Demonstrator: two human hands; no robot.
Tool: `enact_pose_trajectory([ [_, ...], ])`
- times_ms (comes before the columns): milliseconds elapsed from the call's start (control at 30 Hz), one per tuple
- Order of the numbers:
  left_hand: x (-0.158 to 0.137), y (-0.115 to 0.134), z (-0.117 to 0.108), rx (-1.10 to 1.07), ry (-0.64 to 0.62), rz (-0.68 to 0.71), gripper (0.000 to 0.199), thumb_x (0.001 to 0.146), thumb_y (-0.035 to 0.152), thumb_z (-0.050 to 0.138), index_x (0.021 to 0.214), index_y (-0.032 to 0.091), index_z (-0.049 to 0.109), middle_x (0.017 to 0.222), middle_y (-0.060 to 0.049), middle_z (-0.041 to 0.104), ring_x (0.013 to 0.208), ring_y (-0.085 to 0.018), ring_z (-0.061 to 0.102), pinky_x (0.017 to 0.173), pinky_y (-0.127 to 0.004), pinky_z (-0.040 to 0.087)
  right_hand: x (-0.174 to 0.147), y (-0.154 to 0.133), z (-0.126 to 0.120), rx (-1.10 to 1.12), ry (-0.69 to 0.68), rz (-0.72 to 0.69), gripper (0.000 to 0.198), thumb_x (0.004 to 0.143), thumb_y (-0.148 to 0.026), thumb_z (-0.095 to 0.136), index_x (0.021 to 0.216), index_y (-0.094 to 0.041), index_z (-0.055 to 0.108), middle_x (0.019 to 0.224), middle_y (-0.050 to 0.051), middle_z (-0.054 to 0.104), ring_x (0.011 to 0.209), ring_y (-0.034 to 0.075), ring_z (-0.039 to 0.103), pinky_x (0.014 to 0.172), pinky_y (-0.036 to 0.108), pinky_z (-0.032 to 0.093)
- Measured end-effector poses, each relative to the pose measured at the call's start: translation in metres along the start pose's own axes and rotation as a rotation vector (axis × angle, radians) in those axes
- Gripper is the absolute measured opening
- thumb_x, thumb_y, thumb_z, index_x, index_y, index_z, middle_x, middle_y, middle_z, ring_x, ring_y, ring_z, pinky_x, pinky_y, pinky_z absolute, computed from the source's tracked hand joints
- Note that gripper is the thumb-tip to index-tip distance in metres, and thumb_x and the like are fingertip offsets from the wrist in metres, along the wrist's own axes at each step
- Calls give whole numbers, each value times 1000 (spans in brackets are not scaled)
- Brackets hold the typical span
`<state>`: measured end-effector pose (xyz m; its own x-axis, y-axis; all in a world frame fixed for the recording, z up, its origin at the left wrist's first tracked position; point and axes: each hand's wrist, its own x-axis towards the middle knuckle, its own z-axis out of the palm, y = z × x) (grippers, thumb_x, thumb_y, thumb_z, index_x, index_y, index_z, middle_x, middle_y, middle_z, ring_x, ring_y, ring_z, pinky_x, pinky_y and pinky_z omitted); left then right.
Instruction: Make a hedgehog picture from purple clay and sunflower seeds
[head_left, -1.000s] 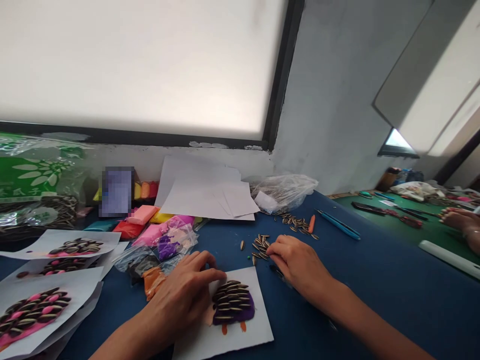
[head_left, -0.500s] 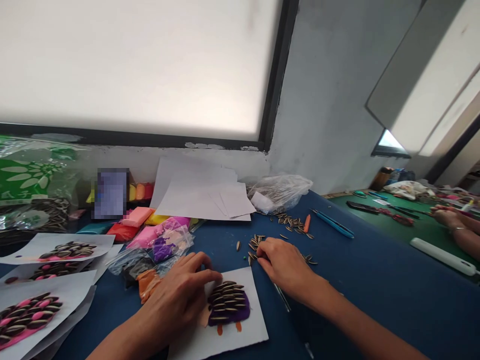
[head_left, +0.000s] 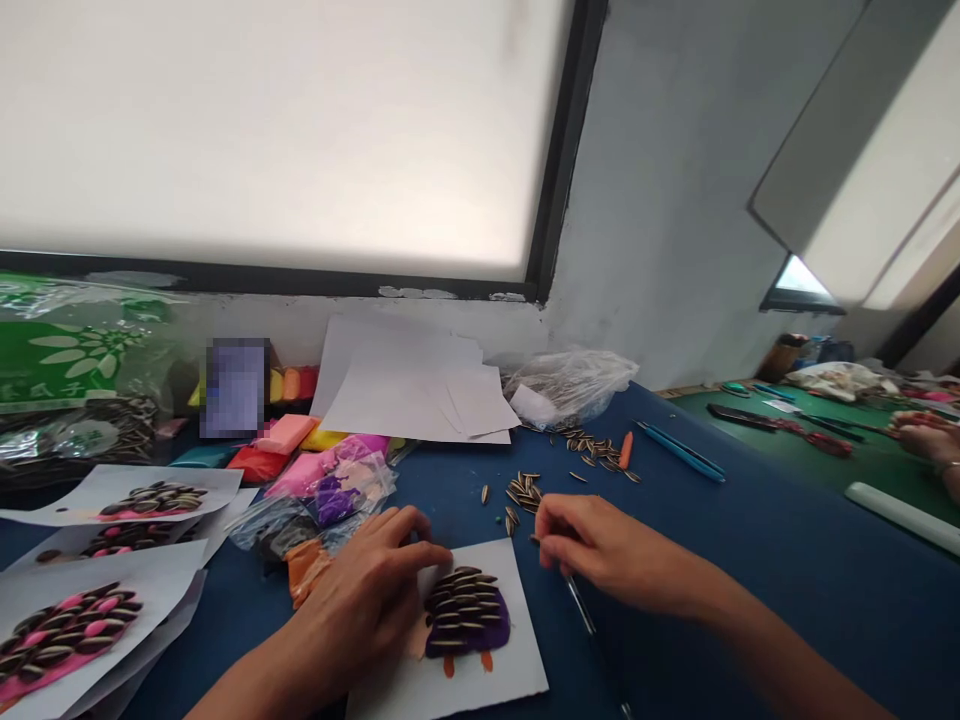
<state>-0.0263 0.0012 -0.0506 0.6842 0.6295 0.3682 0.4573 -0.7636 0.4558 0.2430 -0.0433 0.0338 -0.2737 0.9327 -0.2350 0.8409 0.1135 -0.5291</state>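
My left hand [head_left: 375, 590] rests on the left side of a white card [head_left: 517, 660], fingers loosely bent and apart, holding nothing. On the card is a purple clay shape [head_left: 491, 632] covered with rows of striped sunflower seeds [head_left: 463, 600], with two small orange clay feet [head_left: 487, 661] below. Peach clay [head_left: 418, 638] shows at its left, partly hidden by my hand. Just right of the card, my right hand [head_left: 592, 545] is pinched shut on a sunflower seed [head_left: 535, 539], whose tip shows. A small pile of seeds [head_left: 523, 490] lies just beyond it.
A thin clear-handled tool [head_left: 580, 605] lies beside the card. Blue tweezers [head_left: 682, 452], an orange clay stick [head_left: 625, 451] and more seeds lie farther back. Clay packs [head_left: 285, 435], white sheets [head_left: 405, 400] and finished seed pictures [head_left: 67, 640] are left. A co-worker's hand [head_left: 922, 435] is at right.
My right hand has drawn back from the seed pile toward the card, with a seed between its fingertips. The left hand stays on the card. The view has shifted slightly.
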Motion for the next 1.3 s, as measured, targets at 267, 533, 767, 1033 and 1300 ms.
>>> enact_pose_trajectory([
  [267, 0, -1, 0, -3, -16, -11, 48, 78, 0, 43, 109, 29, 66, 107, -6, 55, 93, -22, 55, 78, -37, 49, -7, 1, 0, -280, 116, 116, 12, 90, -14, 50, 83, -20, 59, 82, 3, 65, 71, 18, 56, 60, 28, 34],
  [533, 1, -1, 0, 24, 4, 2, 47, 78, 1, 43, 107, 29, 67, 105, -5, 57, 91, -21, 55, 76, -35, 48, -8, -13, 19, -4, 116, -100, 17, 88, -12, 56, 86, -24, 68, 82, -3, 67, 76, 13, 59, 68, 24, 40],
  [767, 1, 1, -1, 26, 25, 9, 46, 77, 1, 43, 106, 27, 68, 102, -5, 58, 88, -20, 55, 75, -32, 49, -4, -13, 34, -22, 214, -99, 15, 88, -10, 59, 82, -22, 67, 82, -3, 66, 74, 12, 58, 66, 24, 40],
  [1033, -2, -2, 2, 21, 45, 7, 49, 76, 0, 41, 107, 28, 67, 106, -6, 58, 92, -21, 56, 77, -34, 50, -6, -19, 34, -28, 163, -49, 17, 87, -9, 56, 80, -21, 65, 81, -3, 69, 75, 13, 61, 66, 24, 40],
  [1300, -1, -3, 2, 14, 28, 2, 52, 74, 0, 42, 108, 28, 67, 106, -5, 57, 92, -21, 56, 78, -34, 49, -3, -23, 37, -32, 178, -54, 15, 87, -8, 59, 81, -20, 66, 84, -1, 67, 78, 14, 59, 69, 25, 40],
])
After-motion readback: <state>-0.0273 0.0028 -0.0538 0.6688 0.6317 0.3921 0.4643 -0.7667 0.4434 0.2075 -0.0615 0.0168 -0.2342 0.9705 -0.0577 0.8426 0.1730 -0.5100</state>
